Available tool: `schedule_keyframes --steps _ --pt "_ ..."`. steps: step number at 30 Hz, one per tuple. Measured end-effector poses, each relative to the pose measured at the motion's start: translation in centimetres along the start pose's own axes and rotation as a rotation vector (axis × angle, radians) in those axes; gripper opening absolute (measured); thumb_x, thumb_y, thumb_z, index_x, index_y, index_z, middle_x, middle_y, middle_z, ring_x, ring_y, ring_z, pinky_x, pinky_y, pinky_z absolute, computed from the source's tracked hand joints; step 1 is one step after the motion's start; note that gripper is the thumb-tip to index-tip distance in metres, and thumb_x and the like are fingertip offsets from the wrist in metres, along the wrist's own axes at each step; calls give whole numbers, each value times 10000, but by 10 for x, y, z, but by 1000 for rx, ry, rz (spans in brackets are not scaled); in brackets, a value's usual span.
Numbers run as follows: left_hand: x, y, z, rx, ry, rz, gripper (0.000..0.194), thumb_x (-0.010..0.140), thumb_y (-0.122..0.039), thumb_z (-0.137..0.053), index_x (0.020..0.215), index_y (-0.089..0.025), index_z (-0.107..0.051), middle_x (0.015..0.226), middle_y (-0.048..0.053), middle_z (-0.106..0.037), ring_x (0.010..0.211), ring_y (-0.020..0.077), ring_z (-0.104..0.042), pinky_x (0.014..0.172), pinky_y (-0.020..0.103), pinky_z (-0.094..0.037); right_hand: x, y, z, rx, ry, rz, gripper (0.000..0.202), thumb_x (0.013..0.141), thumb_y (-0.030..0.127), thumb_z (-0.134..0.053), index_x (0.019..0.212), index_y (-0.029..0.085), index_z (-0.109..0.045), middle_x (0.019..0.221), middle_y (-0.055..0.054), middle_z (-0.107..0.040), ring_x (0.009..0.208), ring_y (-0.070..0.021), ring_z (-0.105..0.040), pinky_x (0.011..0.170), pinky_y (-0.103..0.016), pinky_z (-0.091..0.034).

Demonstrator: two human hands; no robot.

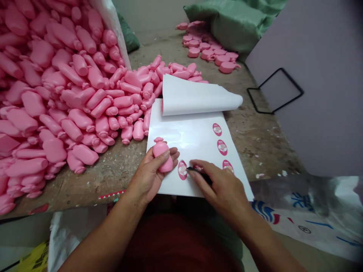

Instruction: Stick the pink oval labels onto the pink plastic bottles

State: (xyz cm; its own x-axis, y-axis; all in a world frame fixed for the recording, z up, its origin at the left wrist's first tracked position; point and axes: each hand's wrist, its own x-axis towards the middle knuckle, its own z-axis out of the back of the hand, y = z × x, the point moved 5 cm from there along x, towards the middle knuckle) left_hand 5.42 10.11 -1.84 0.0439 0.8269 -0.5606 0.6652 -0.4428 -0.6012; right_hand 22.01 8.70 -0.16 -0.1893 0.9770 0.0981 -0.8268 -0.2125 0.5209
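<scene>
A small pink plastic bottle (162, 154) with a knobbed top is gripped by my left hand (151, 172), thumb across its front. My right hand (219, 183) pinches a thin black tool (202, 175), possibly tweezers; its tip meets the edge of an oval pink-and-white sticker (182, 170). That sticker lies on a white sticker sheet (195, 139) at the front of the table. Further oval stickers (222, 147) run down the sheet's right side, one partly behind my right hand. The sheet's upper part is folded over into a white roll (201, 96).
A large heap of pink bottles (70, 94) spills from a white sack on the left. More pink pieces (212, 51) lie at the back beside a green sack (235, 26). A pale panel (317, 94) with a black wire stand (275, 90) rises on the right.
</scene>
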Motion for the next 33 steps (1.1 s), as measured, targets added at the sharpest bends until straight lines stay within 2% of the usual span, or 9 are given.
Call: schedule_keyframes --steps 3,6,8,11,13,16,19,25,33 --pt "0 -1 0 -13 -8 -1 270 850 -104 -665 1098 -158 -575 995 94 -744 936 175 -727 994 347 -525 -11 9 1 99 151 19 372 849 360 -658 1192 237 -730 991 -80 -806 821 -292 -748 738 -426 -540" --pt "1 -1 1 -9 -11 1 255 845 -107 -672 1082 -153 -590 990 84 -734 913 167 -722 962 330 -529 -19 19 8 489 301 -61 306 809 358 -715 1103 291 -767 940 -22 -807 796 -236 -744 704 -346 -569" --pt "1 -1 1 18 3 -12 260 821 -124 -702 1061 -152 -607 989 81 -724 910 176 -713 927 335 -535 -18 20 19 690 230 -136 198 784 379 -744 957 289 -781 889 -7 -789 786 -219 -726 691 -316 -569" --pt "-3 0 -2 82 60 -29 289 797 -180 -742 1060 -167 -624 992 76 -717 878 186 -700 816 314 -545 -9 15 28 755 35 -239 161 760 404 -772 782 250 -732 759 -2 -718 711 -196 -658 618 -293 -526" --pt "-9 3 -6 96 108 -20 275 833 -250 -723 1082 -176 -634 992 79 -716 849 184 -690 741 286 -539 -4 15 25 793 -12 -266 182 768 400 -769 752 234 -697 730 1 -687 680 -178 -621 588 -281 -493" --pt "-21 8 -13 19 151 14 277 920 -377 -627 1112 -177 -640 973 81 -704 830 176 -674 728 284 -543 2 21 18 880 -38 -257 164 768 357 -769 763 230 -665 760 8 -693 719 -170 -632 643 -279 -504" --pt "-29 12 -18 -73 158 35 316 930 -444 -604 1106 -185 -641 956 64 -689 838 173 -668 764 297 -553 3 28 12 980 -62 -265 196 747 332 -782 847 250 -634 774 25 -707 717 -158 -648 643 -263 -515" --pt "-35 16 -22 -91 161 36 355 909 -479 -628 1072 -166 -661 963 61 -680 857 170 -654 720 258 -531 2 31 5 1078 -87 -294 277 773 355 -758 957 274 -566 756 37 -691 664 -150 -639 590 -256 -525" --pt "-36 19 -23 -103 146 31 363 952 -483 -560 1081 -159 -660 990 67 -707 906 181 -681 870 316 -542 1 31 0 1145 -59 -326 325 770 372 -785 991 269 -570 752 39 -697 631 -138 -636 575 -242 -540"
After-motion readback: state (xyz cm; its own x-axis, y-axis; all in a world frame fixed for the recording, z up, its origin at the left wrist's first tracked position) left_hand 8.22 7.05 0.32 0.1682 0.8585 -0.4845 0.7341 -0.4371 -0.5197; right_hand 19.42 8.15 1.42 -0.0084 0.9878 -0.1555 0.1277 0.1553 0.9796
